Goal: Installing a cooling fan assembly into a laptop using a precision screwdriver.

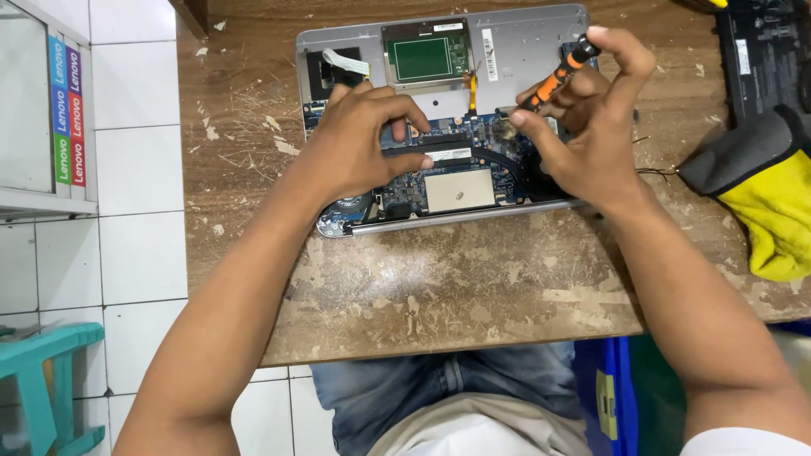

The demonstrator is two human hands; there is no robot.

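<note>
A worn wooden table [439,279], its brown top scratched and flaking pale in patches, stands on a floor of white tiles [139,253] with dark grout lines. At the left edge sits a white-framed glass cabinet [38,110] with a strip of coloured stickers down its side, and a teal plastic stool [46,380] shows below it. The light is even and soft.

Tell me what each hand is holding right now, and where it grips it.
The right hand holds a screwdriver by its orange and black handle, fingertip on the cap. The left hand holds nothing; it rests on the opened laptop.
</note>
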